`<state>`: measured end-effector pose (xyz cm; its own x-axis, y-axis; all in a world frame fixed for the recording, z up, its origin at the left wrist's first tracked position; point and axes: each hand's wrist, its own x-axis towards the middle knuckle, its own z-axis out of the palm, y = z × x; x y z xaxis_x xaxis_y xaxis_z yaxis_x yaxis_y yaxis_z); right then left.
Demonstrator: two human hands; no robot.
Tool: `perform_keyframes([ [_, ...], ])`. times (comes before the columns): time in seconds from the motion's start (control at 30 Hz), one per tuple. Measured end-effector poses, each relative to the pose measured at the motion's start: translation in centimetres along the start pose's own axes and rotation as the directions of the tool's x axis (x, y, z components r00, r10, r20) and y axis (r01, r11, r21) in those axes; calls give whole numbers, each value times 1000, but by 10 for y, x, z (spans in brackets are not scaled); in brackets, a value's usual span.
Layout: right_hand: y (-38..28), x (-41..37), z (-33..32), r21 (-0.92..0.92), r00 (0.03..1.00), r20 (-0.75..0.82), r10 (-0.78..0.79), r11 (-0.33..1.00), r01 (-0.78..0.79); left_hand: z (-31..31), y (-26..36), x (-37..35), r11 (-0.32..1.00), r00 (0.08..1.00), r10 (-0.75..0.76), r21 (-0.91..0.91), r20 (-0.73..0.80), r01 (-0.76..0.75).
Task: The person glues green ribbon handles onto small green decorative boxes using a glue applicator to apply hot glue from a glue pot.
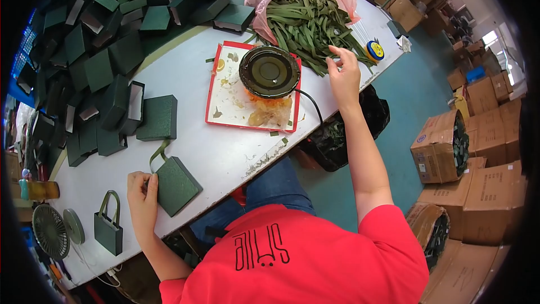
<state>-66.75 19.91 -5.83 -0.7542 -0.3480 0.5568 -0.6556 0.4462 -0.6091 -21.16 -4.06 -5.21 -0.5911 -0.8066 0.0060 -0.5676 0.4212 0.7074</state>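
Observation:
My left hand (143,196) grips the left edge of a dark green box (178,187), its thumb against the side. A green ribbon strip (161,152) curves up from the top of that box. My right hand (344,74) is raised by the pile of green ribbon strips (306,22), thumb and forefinger apart with nothing visible between them. The strips spill out of a pink plastic bag (260,1). Between my hands stands a round black hot pot (269,71) holding dark liquid, on a red-rimmed white tray (216,87) marked with drips.
Many dark green boxes (100,70) are heaped at the left. A finished-looking box with a ribbon handle (108,229) stands near a small fan (50,231). A black cable (312,101) runs off the table's front edge. Cardboard cartons (489,191) are stacked at the right.

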Motion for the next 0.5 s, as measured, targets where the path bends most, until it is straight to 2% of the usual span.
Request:
perform_keyframes([
  [0.07,10,12,8,-106,993,-46,-113,988,108,-1,1,0,997,998,-53,-62,-25,51],
  [0.1,13,16,10,-133,991,-34,-132,983,126,-1,1,0,989,993,60,-126,-103,-73],
  [0.17,17,22,14,-186,986,-6,-167,969,163,-2,0,-3,921,925,260,-219,-276,-324],
  [0.27,25,28,23,-301,963,-28,-266,921,246,-13,21,-5,858,811,504,65,-296,-509],
  [0.3,29,30,25,-314,962,-11,-275,914,257,-15,27,-5,827,798,562,167,-219,-537],
  [0.37,37,33,28,-340,957,21,-289,898,279,-13,46,-6,815,827,560,214,-55,-538],
  [0.4,33,34,27,-279,957,-25,-289,921,271,-10,54,-6,807,834,551,238,27,-541],
  [0.43,24,34,22,-215,955,-70,-288,939,268,-7,57,-6,838,860,495,194,121,-510],
  [0.47,14,34,18,-149,953,-111,-283,953,266,-4,59,-7,865,872,470,125,135,-486],
  [0.5,4,32,13,18,964,-156,-217,975,222,-1,60,-8,888,882,444,56,156,-457],
])
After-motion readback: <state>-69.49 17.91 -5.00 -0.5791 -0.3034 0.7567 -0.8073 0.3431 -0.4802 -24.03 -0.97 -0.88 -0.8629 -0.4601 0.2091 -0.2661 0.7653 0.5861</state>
